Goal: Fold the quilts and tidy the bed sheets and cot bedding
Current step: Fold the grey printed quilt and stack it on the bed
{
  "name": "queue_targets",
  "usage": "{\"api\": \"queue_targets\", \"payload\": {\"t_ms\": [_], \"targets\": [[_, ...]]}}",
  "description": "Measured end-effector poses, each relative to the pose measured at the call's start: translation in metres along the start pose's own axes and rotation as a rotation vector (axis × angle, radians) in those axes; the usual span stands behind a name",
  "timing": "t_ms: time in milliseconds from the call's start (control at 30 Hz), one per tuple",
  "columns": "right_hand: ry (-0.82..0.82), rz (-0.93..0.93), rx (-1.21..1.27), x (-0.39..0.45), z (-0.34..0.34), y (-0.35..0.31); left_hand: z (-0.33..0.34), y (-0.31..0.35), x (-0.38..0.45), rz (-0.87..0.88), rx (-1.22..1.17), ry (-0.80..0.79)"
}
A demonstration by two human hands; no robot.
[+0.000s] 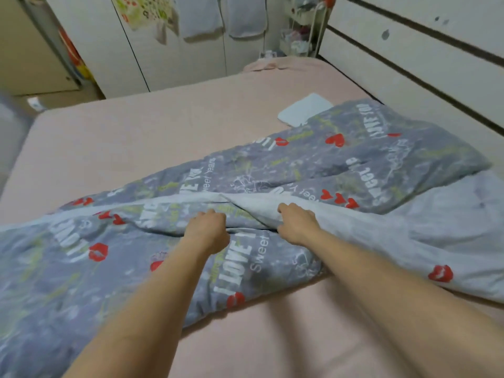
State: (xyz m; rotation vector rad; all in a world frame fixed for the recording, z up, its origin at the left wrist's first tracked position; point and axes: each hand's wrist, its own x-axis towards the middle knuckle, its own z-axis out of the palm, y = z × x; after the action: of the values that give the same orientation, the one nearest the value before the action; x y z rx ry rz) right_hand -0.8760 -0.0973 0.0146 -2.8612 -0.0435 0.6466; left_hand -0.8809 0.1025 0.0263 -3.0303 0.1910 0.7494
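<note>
Quilt (272, 186): grey print w/ red hearts, lips and lettering, pale lining showing along a fold. Lies crumpled diagonally across the bed, from near-left corner up to the right by the headboard. I judge it soft, bulky, light for its size; will sag and slide on itself, so needs both hands.
Left hand (208, 231): I've got it on the quilt's mid ridge, fingers (215, 215) curled down into the cloth, gripping a bunch.
Right hand (296, 225): just beside the left, on the pale lining edge; fingers curled over the fold, pinching it. Fingertips hidden under cloth, so depth of grip I can't tell.
Where to hold: I'd say the edge seam or corners, not the middle; a mid-bunch grab lifts a lump and leaves the ends dragging.
Sheet (163, 132): pink, fitted flat over the mattress, mostly smooth; some soft creases near me. Looks low-friction enough for the quilt to drag w/o snagging.
Pillow (302, 109): small white, flat, far side, partly under the quilt's top end.
Headboard (409, 64): pale panels w/ dark strips, right side.
Room: white wardrobe doors (174, 50) at back w/ cloths hanging; wire rack (302, 31) in far corner, contents blurred.
</note>
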Motion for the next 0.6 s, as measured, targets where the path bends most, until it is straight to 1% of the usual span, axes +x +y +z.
{"api": "queue_targets", "payload": {"t_ms": [67,133,167,200,300,367,433,500,600], "targets": [[0.015,-0.04,-0.019,0.034,0.006,0.018,0.008,0.015,0.031,-0.039,-0.065,0.002],[0.027,-0.089,-0.051,0.068,0.018,0.042,0.022,0.036,0.064,-0.105,-0.208,0.034],[0.02,-0.097,-0.066,0.075,0.027,0.05,0.028,0.043,0.074,-0.138,-0.317,0.049],[-0.008,-0.148,-0.123,0.096,0.038,0.067,0.039,0.059,0.096,-0.213,-0.467,0.072],[-0.099,-0.192,-0.255,0.131,0.072,0.104,0.07,0.092,0.142,-0.427,-0.878,0.141],[-0.097,-0.2,-0.305,0.15,0.09,0.116,0.091,0.107,0.167,-0.574,-1.114,0.15],[-0.045,-0.21,-0.344,0.169,0.102,0.122,0.107,0.118,0.19,-0.72,-1.357,0.139],[0.029,-0.205,-0.353,0.19,0.108,0.127,0.119,0.124,0.212,-0.854,-1.538,0.197],[0.123,-0.208,-0.316,0.21,0.102,0.133,0.116,0.13,0.237,-0.954,-1.796,0.256]]}}
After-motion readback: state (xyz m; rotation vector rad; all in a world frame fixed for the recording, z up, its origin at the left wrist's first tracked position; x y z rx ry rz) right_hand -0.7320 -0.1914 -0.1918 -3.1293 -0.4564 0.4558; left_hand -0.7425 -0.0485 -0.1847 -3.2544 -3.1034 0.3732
